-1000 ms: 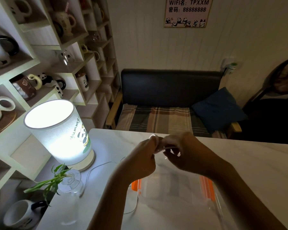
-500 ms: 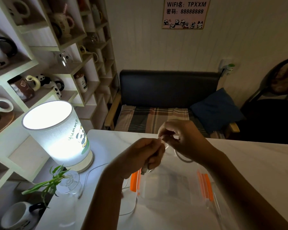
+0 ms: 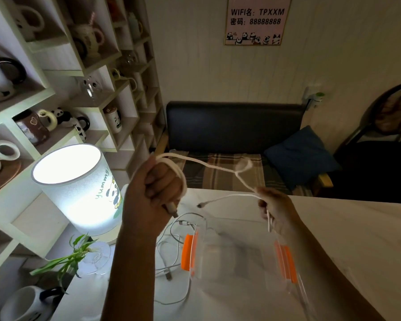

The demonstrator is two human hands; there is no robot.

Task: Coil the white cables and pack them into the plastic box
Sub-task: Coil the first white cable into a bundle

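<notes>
1. My left hand [image 3: 158, 193] is raised above the bench [image 3: 333, 239], fist closed. Its grip holds a few turns of the cable [image 3: 208, 165] wound around it, with a plug end sticking out below the fingers.
2. My right hand [image 3: 273, 209] sits lower and to the right. Its grip pinches the same cable between thumb and fingers. One free connector end hangs out toward the left, in the air between my hands.
3. The span between my hands carries a small twisted loop near its middle. I judge this kink must come out before the next turn, or the coil will not lie flat.
4. To coil well, I should keep light tension with my right hand and let the cable roll between the fingers, so the twist runs off the free end.
5. I should lay each new turn beside the last on my left hand and match the loop size.
6. The box [image 3: 241, 258] lies open on the bench below my hands, clear, with orange clips at both sides. I cannot tell whether anything is in it yet.
7. More loose cables [image 3: 171, 253] lie tangled on the bench just left of the box, not yet coiled.
8. Risk: the lamp [image 3: 79, 193] stands near my left elbow, so I should keep the swing short.
</notes>
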